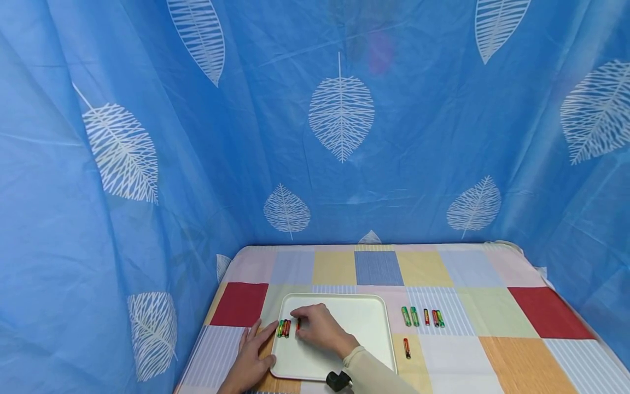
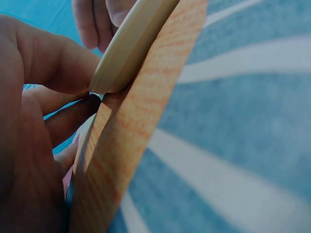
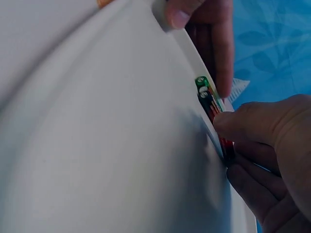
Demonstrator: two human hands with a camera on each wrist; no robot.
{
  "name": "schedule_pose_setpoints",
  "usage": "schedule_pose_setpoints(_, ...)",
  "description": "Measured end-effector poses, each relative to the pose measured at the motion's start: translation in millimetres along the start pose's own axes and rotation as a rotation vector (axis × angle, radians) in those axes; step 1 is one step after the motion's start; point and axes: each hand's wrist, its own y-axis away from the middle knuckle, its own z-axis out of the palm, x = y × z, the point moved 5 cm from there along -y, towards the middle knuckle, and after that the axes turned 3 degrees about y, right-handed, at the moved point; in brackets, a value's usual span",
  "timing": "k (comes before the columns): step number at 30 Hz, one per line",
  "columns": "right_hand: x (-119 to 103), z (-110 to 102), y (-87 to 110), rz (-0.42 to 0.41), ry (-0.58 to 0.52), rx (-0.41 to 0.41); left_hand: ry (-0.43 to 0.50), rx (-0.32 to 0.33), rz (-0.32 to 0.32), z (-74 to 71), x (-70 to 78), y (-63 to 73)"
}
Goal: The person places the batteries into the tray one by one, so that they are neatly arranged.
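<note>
A white tray (image 1: 361,328) lies on the patchwork tablecloth. Along its left side stand a green battery (image 1: 280,328) and red batteries (image 1: 287,328) side by side; the right wrist view shows green and dark-red battery ends (image 3: 202,87) close to the rim. My right hand (image 1: 322,328) reaches over the tray and pinches a red battery (image 1: 298,324) between thumb and fingers, just right of that row. At the tray's left edge, my left hand (image 1: 250,355) touches the rim (image 2: 129,53) with extended fingers and thumb, holding no battery.
Right of the tray, green batteries (image 1: 406,316) and red batteries (image 1: 426,317) lie in a loose row on the cloth. A single red battery (image 1: 407,348) lies nearer, beside the tray's right edge. Blue leaf-patterned curtains (image 1: 339,191) hang behind and at both sides.
</note>
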Motion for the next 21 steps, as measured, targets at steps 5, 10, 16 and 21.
schedule_pose_setpoints(5, -4.6, 6.2, -3.9, -0.01, 0.033, -0.011, -0.003, -0.004, 0.002, 0.1, -0.5, -0.5)
schedule_pose_setpoints(10, -9.7, 10.1, -6.7, -0.017, 0.077, -0.023, 0.002, -0.004, -0.009, 0.3, 0.8, -1.2)
schedule_pose_setpoints(16, -15.3, 11.6, -7.2, -0.021, 0.108, -0.026, 0.015, -0.005, 0.004, 0.5, 0.7, -0.4)
schedule_pose_setpoints(21, -19.2, 12.5, -7.9, -0.038, 0.14, -0.034, 0.011, -0.004, 0.01, 0.7, -0.2, -0.2)
